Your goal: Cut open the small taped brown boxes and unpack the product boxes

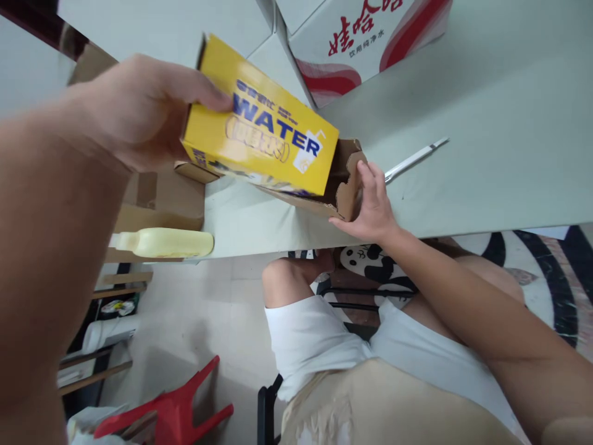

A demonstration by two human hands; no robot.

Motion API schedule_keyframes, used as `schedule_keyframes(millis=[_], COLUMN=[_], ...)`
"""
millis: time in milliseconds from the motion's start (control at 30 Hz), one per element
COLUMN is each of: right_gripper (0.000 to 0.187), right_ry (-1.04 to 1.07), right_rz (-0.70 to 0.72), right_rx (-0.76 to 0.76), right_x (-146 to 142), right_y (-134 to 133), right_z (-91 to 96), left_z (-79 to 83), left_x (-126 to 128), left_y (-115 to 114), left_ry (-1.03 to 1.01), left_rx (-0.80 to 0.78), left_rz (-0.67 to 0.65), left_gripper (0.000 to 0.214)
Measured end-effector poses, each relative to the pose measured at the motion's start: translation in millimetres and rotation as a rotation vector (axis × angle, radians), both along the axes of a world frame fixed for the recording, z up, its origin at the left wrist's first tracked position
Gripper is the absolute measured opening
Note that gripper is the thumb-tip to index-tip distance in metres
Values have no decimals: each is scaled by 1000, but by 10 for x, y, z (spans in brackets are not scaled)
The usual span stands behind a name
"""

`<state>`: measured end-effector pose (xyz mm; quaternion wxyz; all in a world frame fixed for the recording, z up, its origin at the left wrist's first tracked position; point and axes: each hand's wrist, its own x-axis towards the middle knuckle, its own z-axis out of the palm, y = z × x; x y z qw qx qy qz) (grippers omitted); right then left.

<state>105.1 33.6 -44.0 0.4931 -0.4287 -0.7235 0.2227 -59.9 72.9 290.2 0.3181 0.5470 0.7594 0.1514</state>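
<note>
My left hand (143, 108) grips a yellow carton (278, 142) printed with "WATER" and a cup picture, thumb on top near its far-left end. The carton is tilted, its lower right end over the opening of a brown cardboard box (348, 191) with a wavy cut rim. How far the carton reaches inside cannot be made out. My right hand (373, 210) holds that box's right wall, fingers over the rim and thumb on the near side. Just right of this hand, a slim white pen-like tool (417, 159) lies on the table.
White cartons with red lettering (365, 46) stand at the back of the pale green table (500, 154). A pale yellow bottle (173, 242) lies near the left front edge, beside brown cardboard (162, 198). Below, a red plastic stool (173, 411) is on the floor.
</note>
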Motion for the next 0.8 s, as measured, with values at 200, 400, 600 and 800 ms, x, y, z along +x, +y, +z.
schedule_keyframes(millis=[200,400,600,800], right_gripper=[125,133,99,59], right_ry=[17,-42,-29,134], right_rz=[-114,-311,-357,-70], right_rx=[-17,-109,190,446], right_x=[107,232,460,113], right_y=[231,375,144,-638], right_z=[-17,109,341,803], left_z=[182,-63,-462,-690], left_x=[-262,-438,-735,-708], left_y=[-48,-245,-331,-686], left_ry=[-184,-290,-326,-267], left_rx=[-43,-52,-188,-304], left_rz=[-184,29,134,81], left_gripper=[63,44,38,46])
